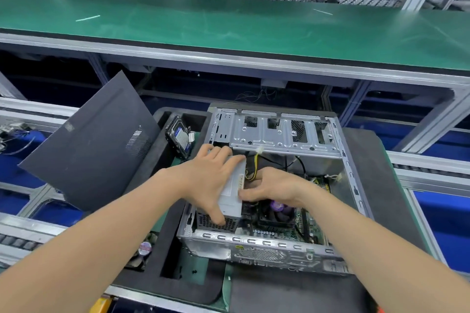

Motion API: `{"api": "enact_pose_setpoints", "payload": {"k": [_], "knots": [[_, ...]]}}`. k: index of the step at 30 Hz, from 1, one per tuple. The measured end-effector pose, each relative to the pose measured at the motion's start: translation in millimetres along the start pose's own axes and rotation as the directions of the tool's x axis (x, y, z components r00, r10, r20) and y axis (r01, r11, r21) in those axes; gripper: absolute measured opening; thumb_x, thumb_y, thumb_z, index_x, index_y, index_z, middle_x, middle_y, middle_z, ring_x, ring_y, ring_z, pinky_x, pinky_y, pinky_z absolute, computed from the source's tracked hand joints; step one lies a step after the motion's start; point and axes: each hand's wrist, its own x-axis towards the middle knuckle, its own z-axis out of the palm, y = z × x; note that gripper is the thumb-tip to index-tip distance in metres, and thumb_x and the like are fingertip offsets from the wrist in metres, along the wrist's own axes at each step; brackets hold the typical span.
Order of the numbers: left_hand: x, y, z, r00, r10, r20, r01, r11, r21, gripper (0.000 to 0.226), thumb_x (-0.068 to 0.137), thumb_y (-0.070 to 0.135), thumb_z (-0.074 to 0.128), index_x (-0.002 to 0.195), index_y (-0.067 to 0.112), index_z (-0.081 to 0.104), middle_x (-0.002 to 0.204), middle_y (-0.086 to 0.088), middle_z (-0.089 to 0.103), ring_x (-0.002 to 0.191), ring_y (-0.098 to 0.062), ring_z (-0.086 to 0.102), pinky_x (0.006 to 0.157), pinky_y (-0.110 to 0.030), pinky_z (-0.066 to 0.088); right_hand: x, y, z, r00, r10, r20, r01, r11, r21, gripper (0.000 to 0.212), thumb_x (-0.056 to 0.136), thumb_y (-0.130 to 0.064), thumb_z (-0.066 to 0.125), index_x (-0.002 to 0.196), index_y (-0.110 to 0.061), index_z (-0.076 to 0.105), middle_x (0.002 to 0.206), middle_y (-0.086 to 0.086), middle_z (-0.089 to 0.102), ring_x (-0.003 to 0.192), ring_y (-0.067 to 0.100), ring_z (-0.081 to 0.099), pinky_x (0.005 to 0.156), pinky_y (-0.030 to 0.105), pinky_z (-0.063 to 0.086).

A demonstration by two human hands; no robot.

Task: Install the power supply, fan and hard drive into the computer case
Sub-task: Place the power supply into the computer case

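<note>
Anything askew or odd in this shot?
Only the power supply: it sits tilted in the computer case, held by the left hand and right hand, not seated. No damage or spill visible.

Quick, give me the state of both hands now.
Left hand: grips the power supply, fingers across its top, thumb on its mesh end.
Right hand: fingertips at the power supply's side; grip cannot be told.
</note>
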Motion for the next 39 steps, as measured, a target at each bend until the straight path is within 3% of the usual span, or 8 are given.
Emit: {"api": "enact_pose_setpoints", "payload": {"k": [3,6,10,19,26,31,35,39], "knots": [[0.7,-0.5,0.1,1.000,0.005,-0.006,-0.005,1.000,-0.005,0.150,0.040,0.095,0.055,0.157,0.017,0.005,0.128,-0.004,0.030,0.123,-0.027,0.032,0.114,-0.049,0.022,0.3,-4.1,-5.0,0.996,-0.045,0.076,0.075,0.888,-0.453,0.054,0.066,-0.049,0.094,0.103,-0.020,0.069,0.096,-0.010,0.078,0.085,0.007,0.068,0.080,0.035,0.054],[1.0,-2.1,2.1,1.000,0.011,-0.008,-0.011,1.000,-0.005,0.150,0.040,0.098,0.054,0.157,0.019,0.004,0.126,-0.003,0.030,0.124,-0.027,0.031,0.114,-0.049,0.022,2.8,2.4,14.1,0.999,-0.033,0.014,0.031,0.596,-0.803,0.060,0.070,-0.067,0.084,0.083,-0.015,0.057,0.095,0.001,0.063,0.095,0.023,0.051,0.082,0.040,0.035],[1.2,-2.1,3.7,1.000,0.017,0.007,-0.016,0.999,-0.030,0.149,0.042,0.099,0.053,0.157,0.021,0.000,0.127,-0.003,0.028,0.127,-0.028,0.030,0.118,-0.051,0.018,4.8,16.5,40.8,0.998,-0.032,-0.057,-0.020,0.669,-0.743,0.059,0.076,-0.062,0.081,0.104,-0.013,0.064,0.112,0.003,0.048,0.110,0.020,0.025,0.097,0.043,0.020],[0.4,0.5,4.2,0.999,0.023,-0.031,-0.025,0.998,-0.055,0.147,0.041,0.096,0.056,0.156,0.020,0.004,0.122,-0.002,0.028,0.121,-0.027,0.030,0.116,-0.049,0.024,-4.7,12.1,14.2,0.998,-0.020,0.060,0.054,0.761,-0.647,0.034,0.075,-0.036,0.091,0.090,-0.009,0.078,0.093,0.005,0.078,0.093,0.021,0.067,0.087,0.032,0.050],[-2.2,-5.4,-3.3,0.996,-0.015,0.084,0.040,0.953,-0.301,0.145,0.042,0.102,0.060,0.156,0.034,0.002,0.134,0.012,0.022,0.130,-0.015,0.014,0.115,-0.038,0.010,-5.2,23.0,1.9,0.958,-0.177,-0.225,0.130,0.969,-0.210,0.044,0.070,-0.038,0.086,0.110,-0.031,0.069,0.104,-0.015,0.077,0.101,0.005,0.071,0.101,0.038,0.053],[-14.0,-22.8,-0.2,0.971,-0.214,-0.102,0.103,0.768,-0.632,0.063,0.094,0.052,0.065,0.149,0.035,0.040,0.145,0.016,0.040,0.137,-0.008,0.032,0.123,-0.036,0.005,-4.7,10.5,-2.7,0.938,-0.111,-0.330,0.168,0.974,0.150,0.067,0.069,-0.074,0.075,0.126,-0.044,0.060,0.126,-0.020,0.068,0.121,0.004,0.062,0.112,0.044,0.043],[-13.3,-8.6,7.3,0.891,-0.451,-0.049,0.207,0.501,-0.840,0.085,0.087,0.027,0.077,0.154,0.030,0.025,0.147,0.005,0.021,0.143,-0.017,0.026,0.120,-0.048,0.026,0.8,-0.7,25.1,0.956,-0.092,-0.279,0.143,0.976,0.167,0.088,0.065,-0.089,0.070,0.140,-0.051,0.045,0.136,-0.025,0.057,0.128,0.007,0.055,0.102,0.037,0.044],[-13.8,-13.9,12.0,0.796,-0.504,0.335,0.329,-0.105,-0.938,0.107,0.085,0.017,0.081,0.161,0.026,0.007,0.162,-0.007,0.020,0.146,-0.030,0.031,0.120,-0.051,0.030,4.6,-1.0,34.8,0.945,-0.085,-0.316,0.150,0.971,0.185,0.084,0.078,-0.074,0.074,0.147,-0.049,0.035,0.139,-0.023,0.051,0.128,0.012,0.049,0.103,0.037,0.039]]}}
